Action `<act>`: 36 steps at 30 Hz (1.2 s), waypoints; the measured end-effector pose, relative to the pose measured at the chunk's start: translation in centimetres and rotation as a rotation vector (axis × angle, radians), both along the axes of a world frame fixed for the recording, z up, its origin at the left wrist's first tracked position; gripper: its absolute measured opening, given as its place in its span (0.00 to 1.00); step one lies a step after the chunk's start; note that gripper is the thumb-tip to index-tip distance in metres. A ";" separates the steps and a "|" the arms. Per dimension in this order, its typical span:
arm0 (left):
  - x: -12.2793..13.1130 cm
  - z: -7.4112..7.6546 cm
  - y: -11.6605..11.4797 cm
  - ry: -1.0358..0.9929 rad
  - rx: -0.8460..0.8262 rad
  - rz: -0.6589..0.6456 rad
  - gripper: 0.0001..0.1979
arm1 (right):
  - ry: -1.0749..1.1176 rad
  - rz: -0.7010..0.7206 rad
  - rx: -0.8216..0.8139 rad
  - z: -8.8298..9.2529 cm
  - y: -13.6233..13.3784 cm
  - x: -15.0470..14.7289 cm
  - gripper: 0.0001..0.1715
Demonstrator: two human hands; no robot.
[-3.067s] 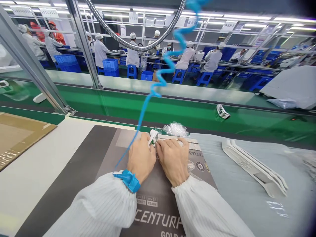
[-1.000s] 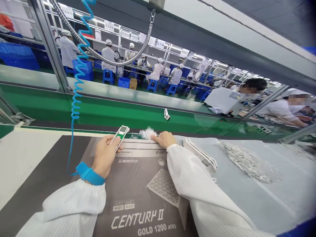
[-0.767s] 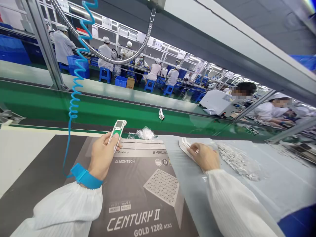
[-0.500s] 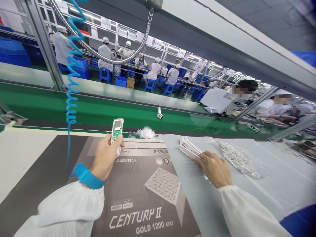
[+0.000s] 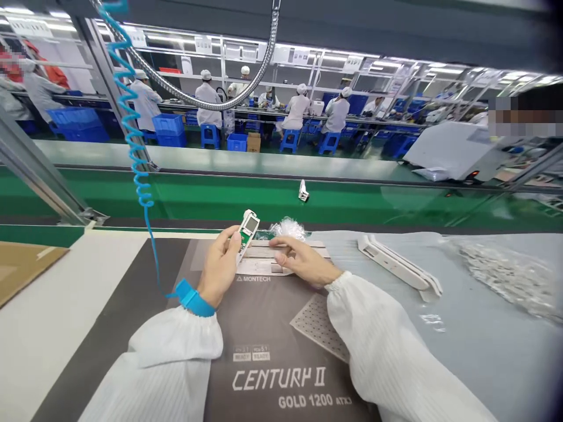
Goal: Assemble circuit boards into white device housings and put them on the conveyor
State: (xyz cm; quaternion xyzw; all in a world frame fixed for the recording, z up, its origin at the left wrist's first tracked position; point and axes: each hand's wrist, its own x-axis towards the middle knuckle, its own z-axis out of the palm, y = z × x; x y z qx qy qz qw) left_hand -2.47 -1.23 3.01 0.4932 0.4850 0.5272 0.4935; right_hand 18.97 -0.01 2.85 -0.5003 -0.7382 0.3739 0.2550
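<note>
My left hand [image 5: 221, 265] is closed around a small white device with a green circuit board and a little screen [image 5: 247, 231], held upright over the dark printed carton sheet [image 5: 264, 351]. A blue wrist strap [image 5: 192, 298] with a coiled blue cord [image 5: 132, 129] is on that wrist. My right hand [image 5: 299, 258] rests with fingers stretched flat on a white strip of parts [image 5: 281, 255] lying on the sheet's far end. A crumpled clear plastic bag [image 5: 288, 226] lies just behind the fingers.
A stack of white plastic housings [image 5: 398, 266] lies to the right on a pale mat, with a bag of small parts [image 5: 505, 272] beyond. A green conveyor [image 5: 197, 196] carries one small part [image 5: 303, 191]. Cardboard [image 5: 21, 269] lies at left. Other workers sit along far benches.
My right hand came back from the stack of white housings to the white strip by the device. My left hand kept hold of the device. The view tilted down and left.
</note>
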 end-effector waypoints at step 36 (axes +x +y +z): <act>3.3 0.1 -3.1 1.082 0.173 -0.376 0.25 | 1.494 -0.468 -0.684 0.7 -1.9 -4.6 0.33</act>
